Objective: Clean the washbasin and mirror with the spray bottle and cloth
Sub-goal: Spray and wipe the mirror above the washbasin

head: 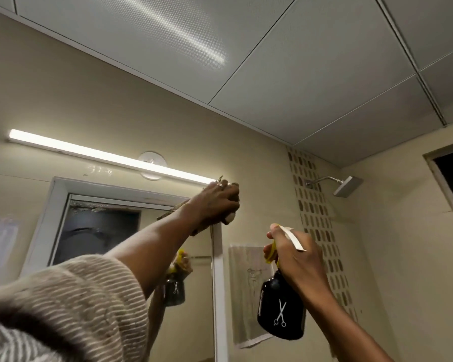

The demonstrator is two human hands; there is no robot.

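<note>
Striped sleeve (63,304) nearest us; our left hand (217,202) clenches the cloth (229,218) at the mirror (100,231) frame's top right corner. Right of the mirror, our right hand (296,259) grips the spray bottle (281,309). Stretched overhead, we risk brushing the tube light (107,155).

dark, glossy plastic spray bottle (281,309) with a white scissors emblem, yellow trigger and white nozzle: upright, slightly tilted, gripped round the neck by the right hand (297,259), body hanging below the grip, nozzle projecting above the fingers toward the wall. crumpled brownish cloth (226,205): bunched inside the closed left hand (217,202), only edges showing above and below the grip, pressed at the upper right corner of the white-framed wall mirror (131,231). mirror glass extends down and left of that grip; it reflects the bottle. washbasin not in view.
</note>
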